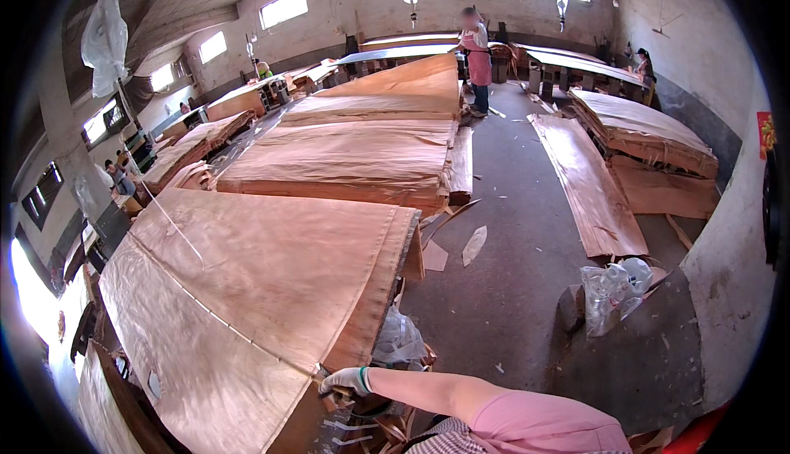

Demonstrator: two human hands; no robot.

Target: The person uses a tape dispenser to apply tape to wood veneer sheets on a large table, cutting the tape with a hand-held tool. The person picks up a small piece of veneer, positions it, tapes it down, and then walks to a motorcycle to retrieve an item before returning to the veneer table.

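Note:
My right hand (346, 381), in a pale glove with a green cuff band, is at the near right edge of a large wood veneer sheet (263, 248). Its fingers are curled round something small that I cannot make out, right where a thin pale strip (222, 316) ends. This strip runs diagonally over the veneer, up to its far left edge. On the near side of the strip lies more pale veneer (210, 372). A white cord (169, 219) slants down onto the far part of the sheet. My left hand is not in view.
Stacks of veneer (337, 153) stand beyond the table. Clear plastic bags (613, 289) lie on the floor at right, near a long veneer stack (588, 182). A person in a pink apron (477, 63) stands in the aisle. Veneer scraps (475, 245) litter the floor.

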